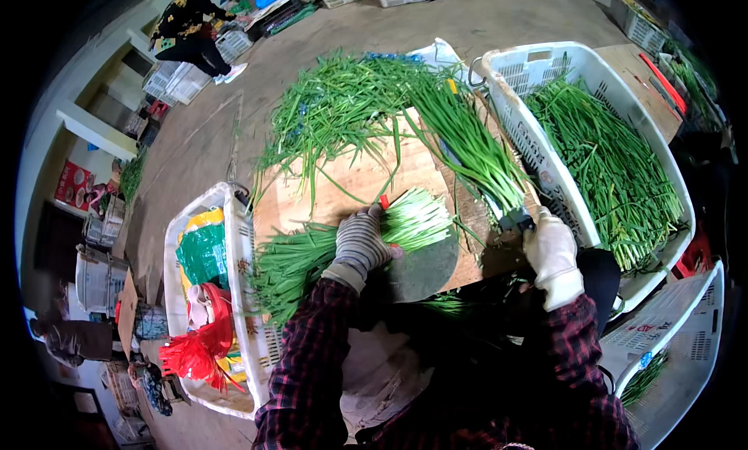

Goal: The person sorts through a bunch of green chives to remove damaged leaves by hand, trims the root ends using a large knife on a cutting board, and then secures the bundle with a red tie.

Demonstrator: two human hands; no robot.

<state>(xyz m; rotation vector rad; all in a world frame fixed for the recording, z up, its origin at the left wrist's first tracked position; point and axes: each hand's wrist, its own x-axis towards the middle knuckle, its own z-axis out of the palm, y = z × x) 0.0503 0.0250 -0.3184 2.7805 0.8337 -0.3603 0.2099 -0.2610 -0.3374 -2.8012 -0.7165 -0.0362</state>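
Note:
My left hand, in a grey-and-white striped glove, is closed round a bunch of chives. The white stem ends point right and the green leaves spread left over the board's edge. A small red piece shows at my fingertips. Under the bunch are a wooden board and a dark round-edged patch. On the right, my white-gloved right hand has its fingers closed at a small black object; its kind is unclear. Just beyond that object lies another chive bunch, stems toward me.
Loose green leaves are heaped on the board's far side. A white crate full of chives stands right, with another crate nearer. To the left, a white crate holds coloured bags. Another person is far left.

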